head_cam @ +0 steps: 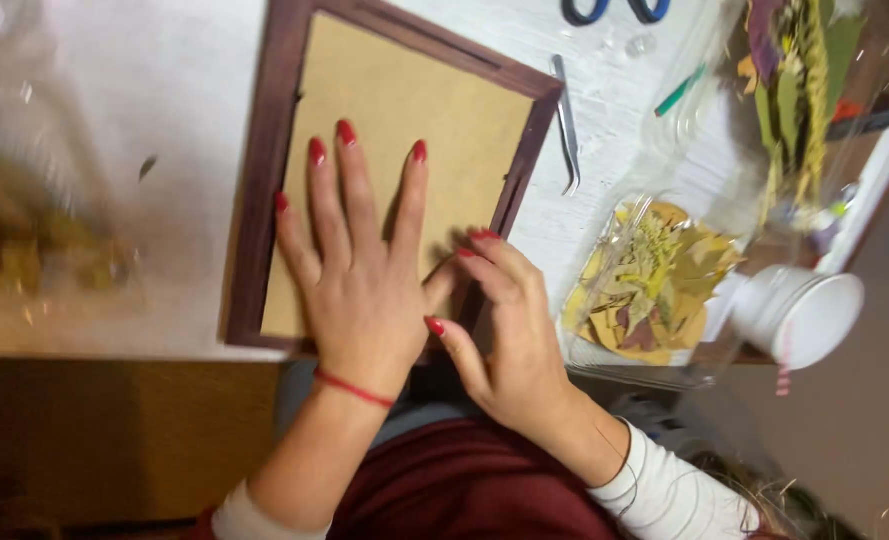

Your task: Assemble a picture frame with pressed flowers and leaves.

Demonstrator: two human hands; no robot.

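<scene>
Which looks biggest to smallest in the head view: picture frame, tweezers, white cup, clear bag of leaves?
1. picture frame, clearly largest
2. clear bag of leaves
3. white cup and tweezers: unsure; the tweezers are longer but thin, the cup bulkier.

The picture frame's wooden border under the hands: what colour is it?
Dark reddish-brown wooden frame border around a tan backing board; head view, the only one.

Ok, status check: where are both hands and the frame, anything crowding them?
Left hand flat on the backing board. Right hand fingers at the frame right edge. Tweezers and a clear bag of pressed leaves lie right of it, apart.
</scene>
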